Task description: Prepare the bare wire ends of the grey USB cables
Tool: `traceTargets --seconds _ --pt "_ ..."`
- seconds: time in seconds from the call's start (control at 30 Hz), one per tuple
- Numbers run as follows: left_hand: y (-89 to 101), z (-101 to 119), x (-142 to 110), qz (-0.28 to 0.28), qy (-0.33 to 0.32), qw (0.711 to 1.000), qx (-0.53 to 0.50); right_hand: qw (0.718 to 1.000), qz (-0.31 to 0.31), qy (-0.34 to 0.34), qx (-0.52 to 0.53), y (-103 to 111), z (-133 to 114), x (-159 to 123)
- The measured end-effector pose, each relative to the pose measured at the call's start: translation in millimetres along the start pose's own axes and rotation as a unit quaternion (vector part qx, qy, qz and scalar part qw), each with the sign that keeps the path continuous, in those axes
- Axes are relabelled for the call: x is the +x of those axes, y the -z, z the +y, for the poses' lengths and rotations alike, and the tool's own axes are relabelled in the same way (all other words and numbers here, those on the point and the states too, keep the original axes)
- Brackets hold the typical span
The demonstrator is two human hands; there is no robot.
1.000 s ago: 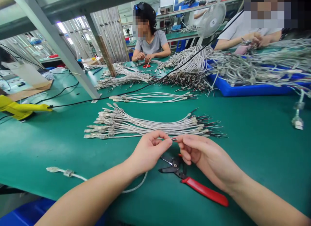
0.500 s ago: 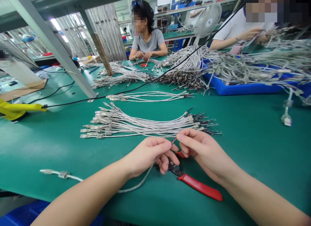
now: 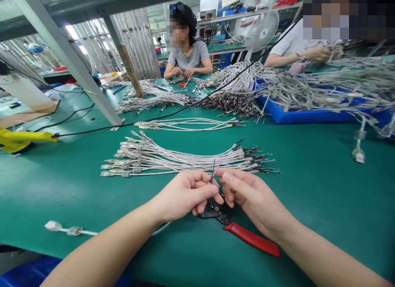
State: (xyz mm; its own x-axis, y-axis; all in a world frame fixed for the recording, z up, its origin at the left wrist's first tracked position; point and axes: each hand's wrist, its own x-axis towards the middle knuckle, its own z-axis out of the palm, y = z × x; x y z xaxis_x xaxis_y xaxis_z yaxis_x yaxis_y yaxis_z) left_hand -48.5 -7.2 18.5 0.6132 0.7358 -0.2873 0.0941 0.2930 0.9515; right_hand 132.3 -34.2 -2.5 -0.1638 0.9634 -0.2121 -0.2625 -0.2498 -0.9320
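My left hand is closed, pinching the end of a white USB cable between thumb and fingers. Thin wires, dark and reddish, stand up and fan apart above that grip. My right hand meets them from the right, its curled thumb and forefinger at the red wire. The cable runs under my left forearm to its plug on the table. Below both hands lies a wire stripper with a red handle; its jaws are partly hidden by my fingers.
A row of white cables lies just beyond my hands, with a smaller bunch behind. Right of it stands a blue tray heaped with cables. A black cord crosses the table to a yellow tool. Two co-workers sit opposite.
The wire ends, stretched between my hands earlier, now point upward and spread apart. My right fingertips have shifted slightly left and down. The cable's plug has slid a little left.
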Motion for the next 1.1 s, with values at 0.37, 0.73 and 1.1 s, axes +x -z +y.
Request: traceTargets --seconds 0.37,0.73,1.1 --pt "-11.1 -5.1 3.4 -0.006 0.014 0.999 0.042 0.999 -0.008 0.025 -0.037 -5.8 5.5 -0.7" --pt "-10.4 -8.3 5.0 0.023 -0.003 1.0 0.013 0.996 0.006 0.063 -0.065 1.1 3.2 1.3" --pt "-8.9 -8.4 6.3 0.04 -0.021 0.999 0.018 0.992 0.009 0.081 -0.095 0.9 2.7 -0.7"
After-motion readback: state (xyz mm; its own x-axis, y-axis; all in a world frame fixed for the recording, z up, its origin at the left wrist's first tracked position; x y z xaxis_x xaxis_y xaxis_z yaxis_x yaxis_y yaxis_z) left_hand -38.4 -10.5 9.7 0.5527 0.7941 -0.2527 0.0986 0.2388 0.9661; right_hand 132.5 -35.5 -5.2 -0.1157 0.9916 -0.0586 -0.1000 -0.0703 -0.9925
